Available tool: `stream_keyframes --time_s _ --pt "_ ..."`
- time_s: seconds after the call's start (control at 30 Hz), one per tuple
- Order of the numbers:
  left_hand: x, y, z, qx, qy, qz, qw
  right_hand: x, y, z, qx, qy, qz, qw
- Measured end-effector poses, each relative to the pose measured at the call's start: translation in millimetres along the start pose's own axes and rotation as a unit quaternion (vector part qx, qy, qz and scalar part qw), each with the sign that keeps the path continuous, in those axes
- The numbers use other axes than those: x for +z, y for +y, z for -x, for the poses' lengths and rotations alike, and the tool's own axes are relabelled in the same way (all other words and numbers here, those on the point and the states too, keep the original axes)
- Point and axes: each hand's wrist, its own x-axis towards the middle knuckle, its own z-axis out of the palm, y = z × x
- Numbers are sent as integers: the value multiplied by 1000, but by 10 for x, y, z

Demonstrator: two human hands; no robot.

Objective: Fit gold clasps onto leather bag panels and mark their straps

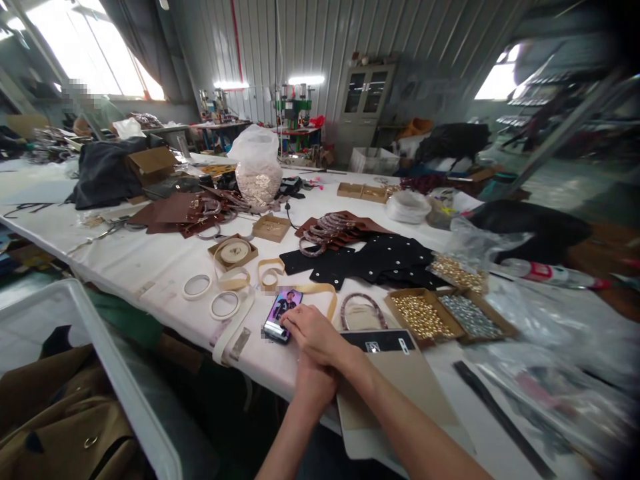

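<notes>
A phone (283, 315) with a lit screen lies near the table's front edge, showing a picture of a figure in dark clothing. My right hand (313, 333) reaches over it, fingers stretched forward and their tips at the lower right of the screen. Beneath the right hand and wrist is my left hand (314, 381); its fingers are hidden. Just to the right, a beige panel (400, 380) with a dark top band and metal fittings lies flat. A round brown handle (364, 301) stands beyond that band.
Cardboard boxes hold gold studs (420, 313) and silver studs (469, 316). Tape rolls (225, 305) and cream strips lie left of the phone. Black pieces (375, 261) and brown leather pieces (345, 230) lie beyond. A white bin (125, 393) with brown material stands front left.
</notes>
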Motion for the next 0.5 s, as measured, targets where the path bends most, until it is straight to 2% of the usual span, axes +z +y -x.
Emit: stream_keyframes --time_s 0.17,0.37,0.5 --pt "-9 -48 -10 -9 -69 6 998 8 -17 9 36 97 73 992" --pt "-25 -61 -10 -77 -75 60 992 37 -65 76 55 113 40 991" --pt "-30 -20 -41 -96 -80 95 988 72 -17 140 65 125 24 990"
